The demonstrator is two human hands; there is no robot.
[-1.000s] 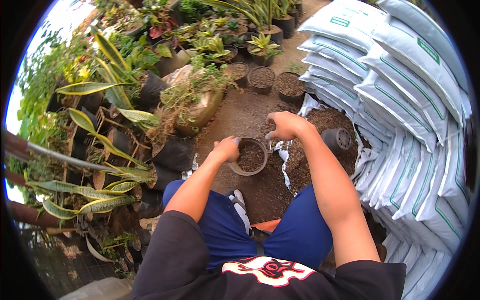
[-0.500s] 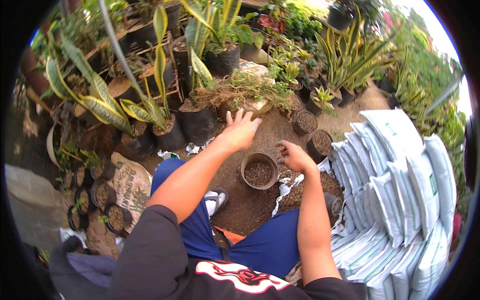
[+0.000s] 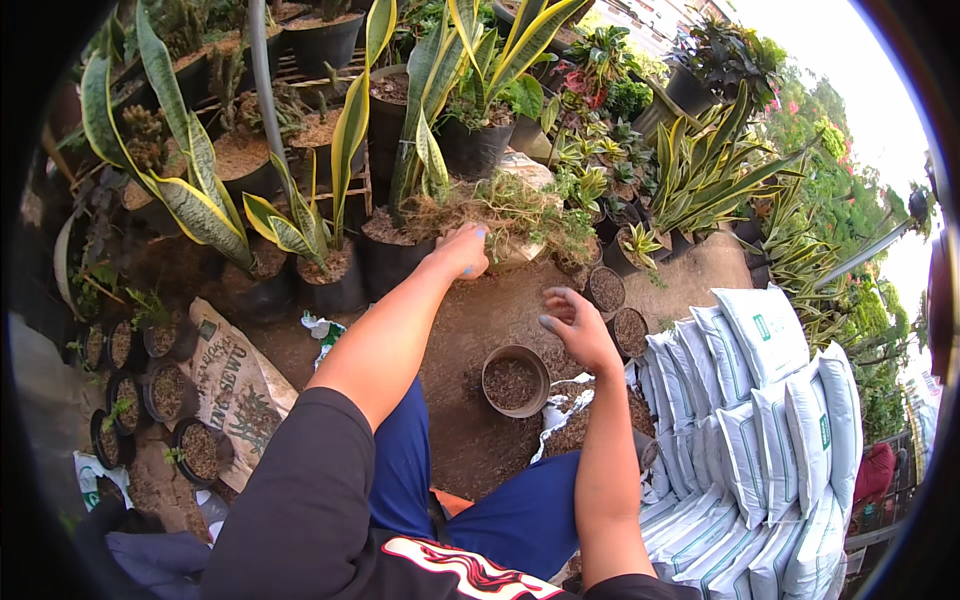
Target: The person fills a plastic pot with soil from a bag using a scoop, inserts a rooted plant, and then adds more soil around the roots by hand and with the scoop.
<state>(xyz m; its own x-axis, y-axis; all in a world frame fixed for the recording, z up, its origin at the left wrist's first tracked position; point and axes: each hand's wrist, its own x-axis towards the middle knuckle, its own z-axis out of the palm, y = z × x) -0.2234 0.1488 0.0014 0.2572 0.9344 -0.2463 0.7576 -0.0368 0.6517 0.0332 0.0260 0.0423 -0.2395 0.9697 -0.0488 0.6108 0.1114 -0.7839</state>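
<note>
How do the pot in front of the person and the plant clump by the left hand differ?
Shape: the pot has a neat round rim; the plant clump is a loose tangle.
Colour: the pot is grey-brown; the plant clump mixes green and dry brown.
Hands: the left hand is at the plant clump, grip unclear; no hand touches the pot.

The head view comes from a wide fisheye worn on the person's head, looking steeply down and forward over the dark T-shirt (image 3: 300,480), close below, and the blue trousers (image 3: 520,510). The round plant pot (image 3: 544,385) lies farther off; potted snake plants (image 3: 205,180) curve toward the rim.
</note>
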